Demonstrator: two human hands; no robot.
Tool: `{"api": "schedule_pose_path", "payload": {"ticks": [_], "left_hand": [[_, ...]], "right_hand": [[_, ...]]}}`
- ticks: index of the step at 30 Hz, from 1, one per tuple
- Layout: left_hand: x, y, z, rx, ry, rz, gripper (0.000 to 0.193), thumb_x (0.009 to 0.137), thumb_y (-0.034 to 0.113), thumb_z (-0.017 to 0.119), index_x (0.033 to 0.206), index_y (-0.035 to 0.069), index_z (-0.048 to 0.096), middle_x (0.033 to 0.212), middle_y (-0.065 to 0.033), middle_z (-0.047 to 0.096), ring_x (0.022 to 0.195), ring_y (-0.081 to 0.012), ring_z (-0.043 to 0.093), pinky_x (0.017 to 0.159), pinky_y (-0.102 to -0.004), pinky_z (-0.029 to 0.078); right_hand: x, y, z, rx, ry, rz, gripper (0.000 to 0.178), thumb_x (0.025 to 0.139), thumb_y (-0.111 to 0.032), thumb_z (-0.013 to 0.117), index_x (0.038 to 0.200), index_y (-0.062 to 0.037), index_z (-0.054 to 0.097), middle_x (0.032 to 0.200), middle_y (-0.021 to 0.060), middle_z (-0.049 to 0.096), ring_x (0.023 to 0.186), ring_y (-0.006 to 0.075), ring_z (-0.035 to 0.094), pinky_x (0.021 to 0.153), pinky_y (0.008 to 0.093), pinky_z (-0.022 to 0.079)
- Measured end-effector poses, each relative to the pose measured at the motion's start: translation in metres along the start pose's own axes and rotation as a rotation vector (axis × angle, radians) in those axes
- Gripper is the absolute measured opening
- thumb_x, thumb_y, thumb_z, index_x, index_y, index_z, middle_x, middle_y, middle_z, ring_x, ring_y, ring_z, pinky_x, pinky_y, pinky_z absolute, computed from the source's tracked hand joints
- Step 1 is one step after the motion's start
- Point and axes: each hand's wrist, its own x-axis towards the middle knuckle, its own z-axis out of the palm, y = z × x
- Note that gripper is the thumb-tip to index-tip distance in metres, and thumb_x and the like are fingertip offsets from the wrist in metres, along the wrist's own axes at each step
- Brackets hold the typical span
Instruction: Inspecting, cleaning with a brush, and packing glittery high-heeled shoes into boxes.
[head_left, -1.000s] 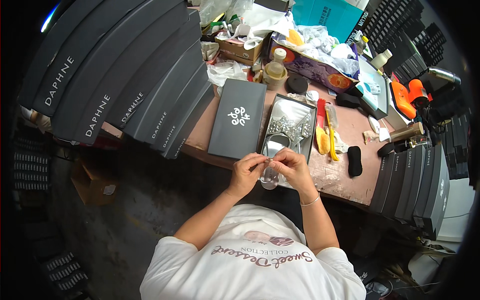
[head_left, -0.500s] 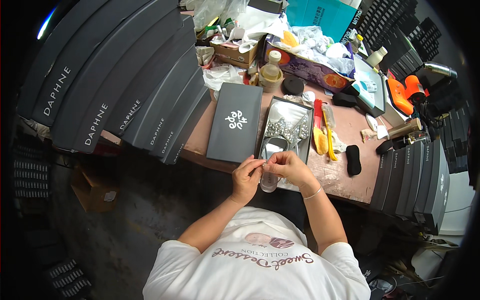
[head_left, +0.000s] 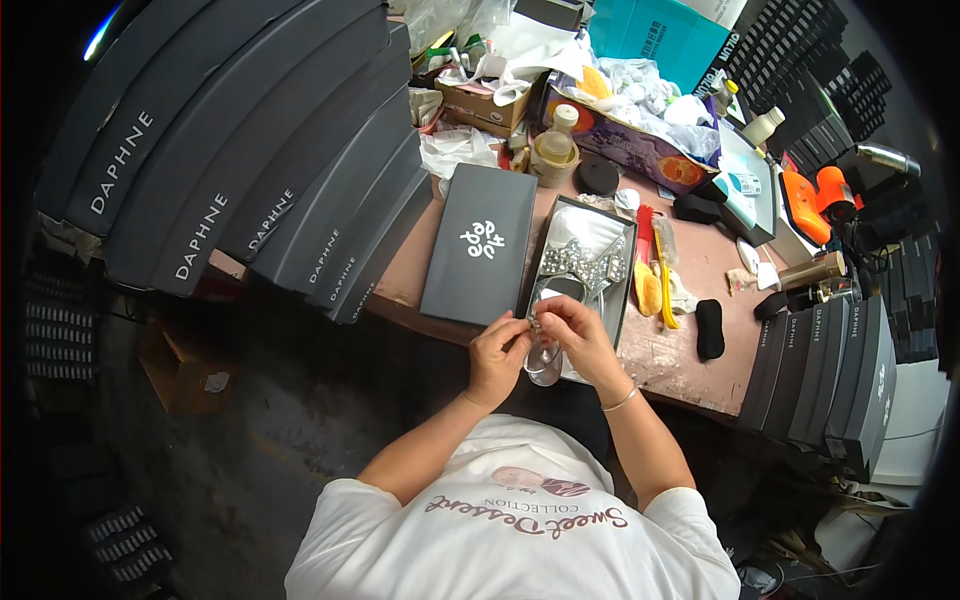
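Just below centre frame, the left hand [head_left: 497,352] and right hand [head_left: 577,335] are both pinching a glossy silver shoe [head_left: 545,358] over the open shoebox [head_left: 622,262]; it looks light, stiff and slippery, with fragile trim, so gripping its edges seems safest.

Silver, glossy shoe [head_left: 545,362]: held at the near edge of the worktop [head_left: 690,350], just in front of the open box, between both hands. Rounded end points down toward the person; upper part hidden behind the fingers [head_left: 520,330]. Left hand [head_left: 497,355] grips it from the left, right hand [head_left: 578,335] from the right and above, fingertips meeting over a small sparkling piece at its top; detail too small to resolve.

Open dark grey shoe box [head_left: 612,300]: lies flat on the worktop, long axis running away from the person. Contains white tissue and a silver, rhinestone-studded bow-shaped ornament [head_left: 582,262] across its middle.
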Motion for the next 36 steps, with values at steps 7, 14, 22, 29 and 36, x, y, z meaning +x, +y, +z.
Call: {"api": "schedule_pose_path", "payload": {"ticks": [7, 14, 22, 29, 36], "left_hand": [[-0.003, -0.004, -0.003, 0.029, -0.073, 0.069, 0.019, 0.078, -0.003, 0.066, 0.097, 0.001, 0.064, 0.091, -0.0120, 0.064, 0.082, -0.0277, 0.065, 0.075, -0.0353, 0.052], [0.003, 0.000, -0.001, 0.044, -0.125, 0.043, 0.015, 0.079, 0.001, 0.066, 0.094, 0.000, 0.062, 0.085, -0.0113, 0.062, 0.074, -0.0268, 0.063, 0.065, -0.0336, 0.049], [-0.018, -0.013, -0.002, -0.604, -0.234, -0.399, 0.053, 0.093, 0.017, 0.059, 0.137, 0.001, 0.034, 0.123, -0.0110, 0.049, 0.112, -0.0182, 0.052, 0.098, -0.0313, 0.041], [0.009, 0.000, -0.013, -0.266, -0.426, -0.497, 0.050, 0.093, 0.021, 0.060, 0.134, -0.002, 0.043, 0.121, -0.0142, 0.054, 0.110, -0.0174, 0.053, 0.096, -0.0314, 0.042], [0.019, 0.032, -0.016, -0.174, 0.012, -0.076, 0.028, 0.090, 0.007, 0.059, 0.117, 0.000, 0.057, 0.116, -0.0090, 0.060, 0.105, -0.0164, 0.057, 0.093, -0.0311, 0.044]], "right_hand": [[0.000, -0.013, -0.005, -0.316, -0.180, 0.013, 0.032, 0.089, -0.014, 0.065, 0.115, 0.0046, 0.060, 0.102, 0.0042, 0.057, 0.089, 0.0100, 0.057, 0.077, 0.0238, 0.048], [0.011, -0.008, -0.006, 0.047, 0.023, 0.128, 0.012, 0.087, -0.014, 0.067, 0.092, -0.0040, 0.067, 0.078, -0.0035, 0.061, 0.062, 0.0019, 0.050, 0.052, 0.0171, 0.038], [0.016, -0.066, -0.038, -0.048, 0.288, -0.059, 0.029, 0.095, -0.025, 0.056, 0.110, -0.0007, 0.062, 0.074, 0.0004, 0.061, 0.062, 0.0066, 0.054, 0.055, 0.0215, 0.046], [-0.050, -0.009, 0.003, -0.907, 0.033, -0.075, 0.048, 0.087, -0.021, 0.062, 0.128, -0.0019, 0.047, 0.099, 0.0219, 0.064, 0.085, 0.0345, 0.064, 0.079, 0.0386, 0.050], [-0.055, -0.028, 0.042, -0.604, 0.206, -0.453, 0.056, 0.077, -0.002, 0.063, 0.129, -0.0027, 0.043, 0.105, 0.0185, 0.059, 0.090, 0.0318, 0.062, 0.080, 0.0379, 0.049]]}}
